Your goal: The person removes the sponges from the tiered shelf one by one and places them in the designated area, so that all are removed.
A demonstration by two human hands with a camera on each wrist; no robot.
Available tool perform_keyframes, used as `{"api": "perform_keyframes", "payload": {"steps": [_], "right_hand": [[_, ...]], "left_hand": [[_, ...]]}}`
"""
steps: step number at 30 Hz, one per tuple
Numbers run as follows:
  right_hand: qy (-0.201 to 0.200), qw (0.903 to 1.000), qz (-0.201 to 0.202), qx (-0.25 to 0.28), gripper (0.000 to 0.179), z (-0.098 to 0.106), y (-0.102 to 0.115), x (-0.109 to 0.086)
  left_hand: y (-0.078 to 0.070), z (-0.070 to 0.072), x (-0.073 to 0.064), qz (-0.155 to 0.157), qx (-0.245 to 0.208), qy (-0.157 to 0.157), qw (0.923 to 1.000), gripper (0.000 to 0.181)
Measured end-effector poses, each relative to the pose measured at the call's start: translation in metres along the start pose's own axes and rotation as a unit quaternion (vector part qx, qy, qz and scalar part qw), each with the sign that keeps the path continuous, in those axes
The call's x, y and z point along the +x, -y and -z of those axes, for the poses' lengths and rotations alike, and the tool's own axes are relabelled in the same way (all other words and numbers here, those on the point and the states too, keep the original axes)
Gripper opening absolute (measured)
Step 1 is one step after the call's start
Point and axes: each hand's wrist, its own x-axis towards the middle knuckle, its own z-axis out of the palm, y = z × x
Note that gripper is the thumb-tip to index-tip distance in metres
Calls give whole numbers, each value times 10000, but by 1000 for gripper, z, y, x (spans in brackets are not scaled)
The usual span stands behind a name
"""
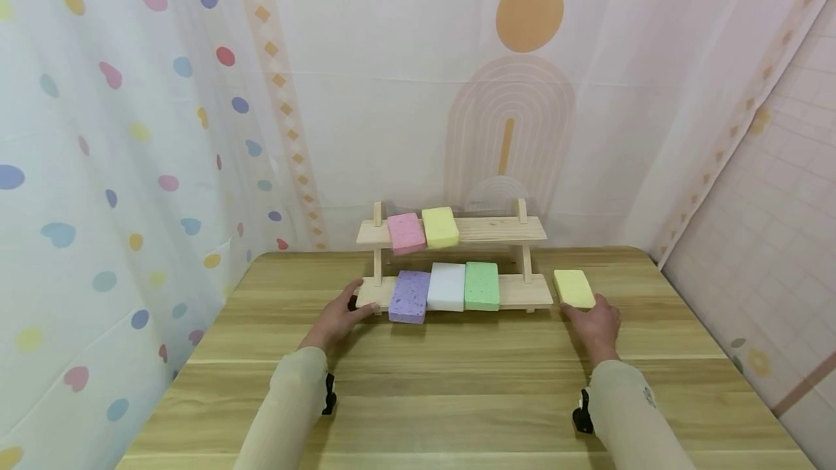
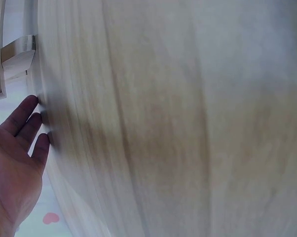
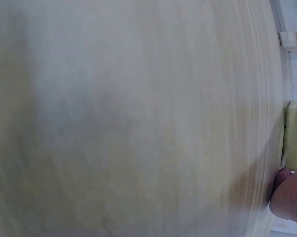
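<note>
A two-tier wooden rack (image 1: 522,289) stands on the table. Its upper shelf bears a pink sponge (image 1: 406,232) and a yellow sponge (image 1: 440,226) side by side. On the lower shelf lean a purple sponge (image 1: 409,297), a white sponge (image 1: 447,286) and a green sponge (image 1: 481,286). My left hand (image 1: 336,316) is at the rack's lower left end, thumb by the front edge; its fingers (image 2: 27,131) look spread and fairly straight in the left wrist view. Right of the rack, my right hand (image 1: 596,325) grips another yellow sponge (image 1: 574,288) between thumb and fingers, low at the tabletop.
The wood-grain table (image 1: 457,397) reaches back to a patterned curtain (image 1: 392,93) close behind the rack. More curtain (image 1: 130,238) with coloured spots hangs along the left side. A pale tiled-look panel (image 1: 771,201) stands at the right.
</note>
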Motion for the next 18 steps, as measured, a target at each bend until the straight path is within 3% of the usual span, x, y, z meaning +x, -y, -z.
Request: {"api": "perform_keyframes", "payload": {"steps": [4,18], "right_hand": [[118,9999,-55,-15,90,1,1,0],[138,9999,50,24,89,8,0,-1]], "left_hand": [[-1,0,0,-1,73,4,10000,92],[0,0,0,-4,113,10,9999,91]]}}
